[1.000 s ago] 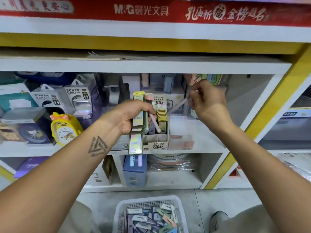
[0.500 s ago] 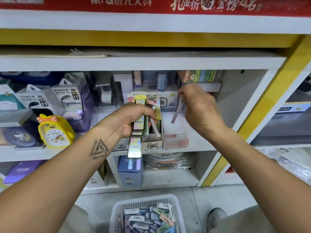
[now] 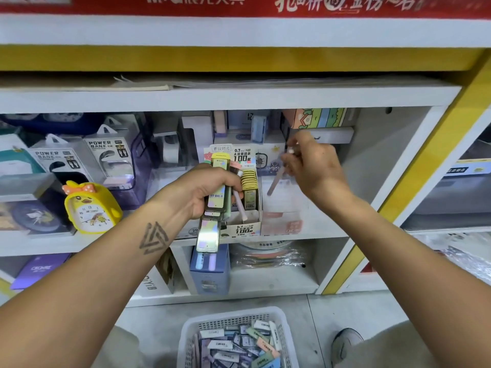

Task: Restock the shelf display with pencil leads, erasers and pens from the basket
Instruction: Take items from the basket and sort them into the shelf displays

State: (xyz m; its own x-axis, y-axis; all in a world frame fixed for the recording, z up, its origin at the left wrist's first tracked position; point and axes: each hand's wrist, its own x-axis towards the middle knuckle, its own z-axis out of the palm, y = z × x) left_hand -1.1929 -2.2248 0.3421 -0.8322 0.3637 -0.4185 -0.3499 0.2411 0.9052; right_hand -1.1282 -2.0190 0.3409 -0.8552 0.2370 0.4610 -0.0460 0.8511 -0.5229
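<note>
Shop shelving, white boards under a red banner, basket [image 3: 233, 338] on the floor below.

Right hand [image 3: 316, 166]: grip pinching a slim pen [image 3: 273, 185] near its top end, long axis steep, lower tip slanting down and to the left. Held over a clear display box [image 3: 285, 208] at the shelf's front edge [image 3: 326, 232], tip at or just above the box mouth; contact not clear. Probably the step in hand: dropping the pen upright into that box, so the move runs straight down along the pen's own axis.

Left hand [image 3: 202, 193]: fingers curled round a stack of flat lead cases [image 3: 215, 205], long axis near vertical, one case hanging below the fist. Also clamped in that fist, a pink pen [image 3: 240, 204] slanting down to the right. Held just in front of the cardboard lead tray [image 3: 245, 227], which sits beside the clear box, to its left.

Right hand nearer the clear box; left hand nearer the lead tray.

Further out: yellow duck clock [image 3: 90, 208] and power bank packs [image 3: 109, 155] toward the shelf's left end. Basket full of erasers and small packs, so plenty left to stock.
</note>
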